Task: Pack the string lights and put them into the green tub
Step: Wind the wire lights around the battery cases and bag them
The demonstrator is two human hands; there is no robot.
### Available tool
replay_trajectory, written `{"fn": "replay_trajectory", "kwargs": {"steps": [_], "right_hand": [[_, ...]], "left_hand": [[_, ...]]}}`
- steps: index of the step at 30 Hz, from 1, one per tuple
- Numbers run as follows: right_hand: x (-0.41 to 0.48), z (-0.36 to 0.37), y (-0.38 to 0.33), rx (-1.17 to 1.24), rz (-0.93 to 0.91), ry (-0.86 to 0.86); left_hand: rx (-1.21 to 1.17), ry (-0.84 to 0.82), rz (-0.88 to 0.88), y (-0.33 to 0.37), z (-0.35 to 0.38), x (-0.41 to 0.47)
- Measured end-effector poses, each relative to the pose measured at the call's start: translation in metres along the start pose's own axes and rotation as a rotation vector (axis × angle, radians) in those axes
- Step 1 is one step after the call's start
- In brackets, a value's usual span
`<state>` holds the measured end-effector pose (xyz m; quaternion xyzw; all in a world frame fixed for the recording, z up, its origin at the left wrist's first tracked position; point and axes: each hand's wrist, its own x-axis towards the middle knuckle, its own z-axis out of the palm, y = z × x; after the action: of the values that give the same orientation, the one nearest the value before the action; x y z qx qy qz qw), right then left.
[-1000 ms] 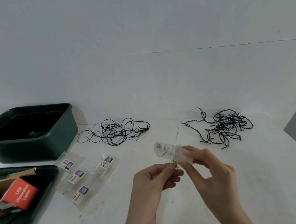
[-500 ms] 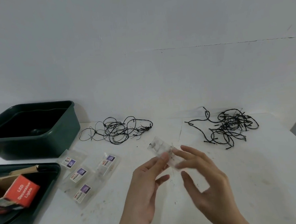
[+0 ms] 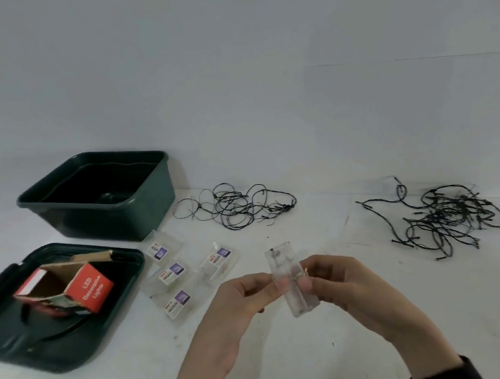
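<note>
My left hand [image 3: 239, 309] and my right hand [image 3: 353, 292] together pinch a small clear plastic packet [image 3: 291, 280] with thin string lights inside, held upright above the white table. The green tub [image 3: 107, 215] stands at the back left, nothing visible inside it. Two loose tangles of black string lights lie on the table: one [image 3: 238, 208] just right of the tub, the other [image 3: 446, 216] at the far right.
A dark green lid [image 3: 58, 339] lies in front of the tub with an open red "LED Decorative Lights" box [image 3: 66, 289] on it. Several clear labelled packets [image 3: 189, 274] lie between the lid and my hands. The wall runs close behind.
The view has swung left, so everything sits further right. The packet has been turned upright and both hands now pinch it at its middle; half a second ago my fingers were spread.
</note>
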<state>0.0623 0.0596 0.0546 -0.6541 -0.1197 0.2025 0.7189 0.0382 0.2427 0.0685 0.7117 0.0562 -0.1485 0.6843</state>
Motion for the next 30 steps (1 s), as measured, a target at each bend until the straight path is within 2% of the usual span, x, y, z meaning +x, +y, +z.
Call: {"fn": "replay_trajectory", "kwargs": {"steps": [2, 5, 9, 11, 15, 23, 27, 30], "right_hand": [[0.014, 0.008, 0.010, 0.074, 0.034, -0.032], [0.038, 0.024, 0.029, 0.186, 0.077, -0.024], [0.067, 0.034, 0.064, 0.267, 0.099, 0.207], [0.079, 0.037, 0.081, 0.320, 0.096, 0.346], [0.092, 0.034, 0.100, 0.350, 0.083, 0.467], [0.085, 0.030, 0.110, 0.197, 0.054, 0.415], [0.088, 0.027, 0.111, 0.203, 0.051, 0.423], [0.088, 0.025, 0.113, 0.195, 0.049, 0.426]], "left_hand": [[0.060, -0.002, -0.040, -0.002, -0.014, 0.002], [0.169, 0.167, -0.059, -0.006, -0.043, 0.017], [0.360, 0.569, -0.010, -0.015, -0.104, 0.061], [0.542, 0.664, -0.055, -0.021, -0.133, 0.085], [0.884, 0.661, -0.242, -0.024, -0.155, 0.123], [1.281, 0.632, -0.323, -0.039, -0.160, 0.159], [1.277, 0.572, -0.331, -0.041, -0.158, 0.170], [1.069, 0.570, -0.325, -0.037, -0.150, 0.173]]}}
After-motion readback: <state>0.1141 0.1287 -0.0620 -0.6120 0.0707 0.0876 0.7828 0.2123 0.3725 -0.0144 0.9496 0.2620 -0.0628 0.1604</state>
